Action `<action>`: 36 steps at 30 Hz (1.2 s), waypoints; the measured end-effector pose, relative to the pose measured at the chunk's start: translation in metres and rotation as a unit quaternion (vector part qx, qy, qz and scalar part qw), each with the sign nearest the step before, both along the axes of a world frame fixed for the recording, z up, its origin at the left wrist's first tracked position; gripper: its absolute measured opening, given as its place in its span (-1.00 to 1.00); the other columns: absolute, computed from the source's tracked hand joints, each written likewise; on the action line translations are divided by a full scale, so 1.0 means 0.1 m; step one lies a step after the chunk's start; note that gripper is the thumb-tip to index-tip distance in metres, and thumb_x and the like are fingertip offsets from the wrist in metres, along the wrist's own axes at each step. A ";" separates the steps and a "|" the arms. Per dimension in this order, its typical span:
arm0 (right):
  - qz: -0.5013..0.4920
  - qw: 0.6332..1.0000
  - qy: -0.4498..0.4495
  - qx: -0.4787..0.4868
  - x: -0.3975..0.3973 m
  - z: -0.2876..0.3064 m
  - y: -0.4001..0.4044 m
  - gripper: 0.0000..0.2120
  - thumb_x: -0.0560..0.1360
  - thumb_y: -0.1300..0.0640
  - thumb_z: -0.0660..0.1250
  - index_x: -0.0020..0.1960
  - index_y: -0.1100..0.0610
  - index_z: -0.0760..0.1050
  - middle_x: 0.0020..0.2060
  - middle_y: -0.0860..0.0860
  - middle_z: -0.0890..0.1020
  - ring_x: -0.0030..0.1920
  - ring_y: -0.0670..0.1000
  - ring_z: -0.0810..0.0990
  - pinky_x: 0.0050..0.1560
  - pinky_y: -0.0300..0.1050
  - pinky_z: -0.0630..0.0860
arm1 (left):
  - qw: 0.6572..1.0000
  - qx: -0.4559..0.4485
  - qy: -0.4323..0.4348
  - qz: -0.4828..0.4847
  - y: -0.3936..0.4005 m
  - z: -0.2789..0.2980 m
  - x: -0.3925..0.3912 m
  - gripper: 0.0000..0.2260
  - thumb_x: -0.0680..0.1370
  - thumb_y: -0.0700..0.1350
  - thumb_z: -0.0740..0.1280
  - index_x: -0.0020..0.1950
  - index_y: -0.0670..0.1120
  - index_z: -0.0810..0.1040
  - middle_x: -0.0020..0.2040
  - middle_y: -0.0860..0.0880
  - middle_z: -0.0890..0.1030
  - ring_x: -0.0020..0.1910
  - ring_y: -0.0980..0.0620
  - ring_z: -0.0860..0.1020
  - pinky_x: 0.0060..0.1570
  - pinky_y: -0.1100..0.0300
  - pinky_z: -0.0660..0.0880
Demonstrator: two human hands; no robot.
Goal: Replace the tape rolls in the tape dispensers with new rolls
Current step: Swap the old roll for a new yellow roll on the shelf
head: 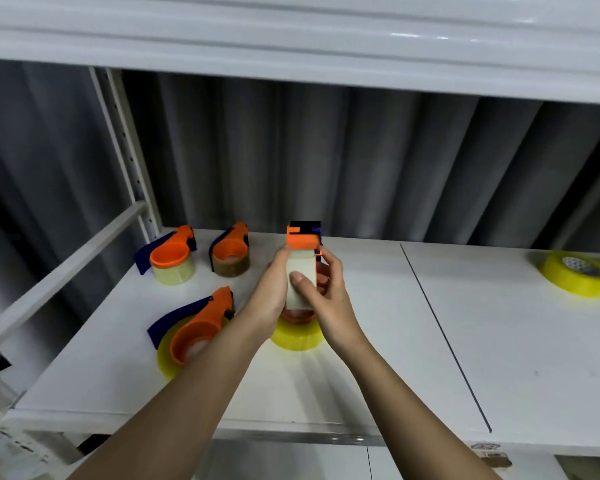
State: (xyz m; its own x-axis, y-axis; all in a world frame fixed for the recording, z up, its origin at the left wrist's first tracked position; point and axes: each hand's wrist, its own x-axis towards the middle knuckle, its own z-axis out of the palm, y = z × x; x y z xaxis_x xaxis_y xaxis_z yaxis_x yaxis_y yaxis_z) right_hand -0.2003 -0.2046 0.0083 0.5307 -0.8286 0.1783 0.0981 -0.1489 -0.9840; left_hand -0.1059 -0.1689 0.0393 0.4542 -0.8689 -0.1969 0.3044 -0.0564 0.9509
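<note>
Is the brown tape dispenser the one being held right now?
No, the brown tape dispenser sits on the shelf, apart from both hands.

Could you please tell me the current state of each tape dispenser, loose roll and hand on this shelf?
Held dispenser: raised, loaded with a pale roll.
Left hand: holds it.
Right hand: thumb presses the roll.
Back-left dispenser: on its side, clear roll.
Brown-roll dispenser: on its side.
Front dispenser: on its side, yellow roll.
Yellow roll: flat under the hands.
Far-right yellow roll: flat.

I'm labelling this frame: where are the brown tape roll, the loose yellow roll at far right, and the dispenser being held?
brown tape roll (232, 268), head view, its side wall
yellow roll (568, 284), head view, its outer band
held dispenser (300, 240), head view, its orange top
</note>
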 end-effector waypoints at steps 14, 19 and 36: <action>-0.035 0.999 -0.010 -0.007 0.29 0.01 0.07 -0.59 0.53 0.01 0.32 0.30 -0.23 0.27 0.13 -0.24 0.51 0.18 -0.08 0.56 0.15 -0.11 0.57 | 0.999 -0.044 0.013 -0.004 0.00 -0.10 0.18 -0.64 0.60 0.02 0.05 0.07 -0.11 0.57 -0.24 -0.07 0.61 -0.28 0.02 0.59 -0.32 0.20 0.48; -0.056 0.998 -0.017 -0.015 0.36 0.02 0.10 -0.59 0.53 0.01 0.33 0.29 -0.24 0.28 0.11 -0.29 0.49 0.18 -0.07 0.55 0.19 -0.04 0.56 | 0.999 -0.009 0.036 0.020 -0.02 -0.05 0.23 -0.67 0.61 0.01 0.09 -0.05 -0.06 0.61 -0.28 -0.07 0.64 -0.24 -0.03 0.60 -0.19 0.14 0.53; -0.012 0.993 -0.014 0.115 0.38 0.15 -0.01 -0.63 0.57 -0.11 0.22 0.34 -0.13 0.26 0.07 -0.05 0.58 -0.01 -0.06 0.63 -0.12 -0.14 0.64 | 1.000 0.003 -0.011 0.003 0.05 0.05 0.29 -0.69 0.61 0.05 0.14 0.18 -0.04 0.57 -0.01 -0.12 0.66 -0.06 -0.08 0.64 -0.21 0.14 0.56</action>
State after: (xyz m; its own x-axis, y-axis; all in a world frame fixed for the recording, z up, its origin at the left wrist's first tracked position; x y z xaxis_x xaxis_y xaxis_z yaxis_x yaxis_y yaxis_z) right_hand -0.1623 -0.2057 0.0228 0.5076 -0.8616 -0.0030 0.1260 0.0777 -0.9890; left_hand -0.0765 -0.1637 0.0443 0.4634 -0.8652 -0.1914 0.2836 -0.0598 0.9571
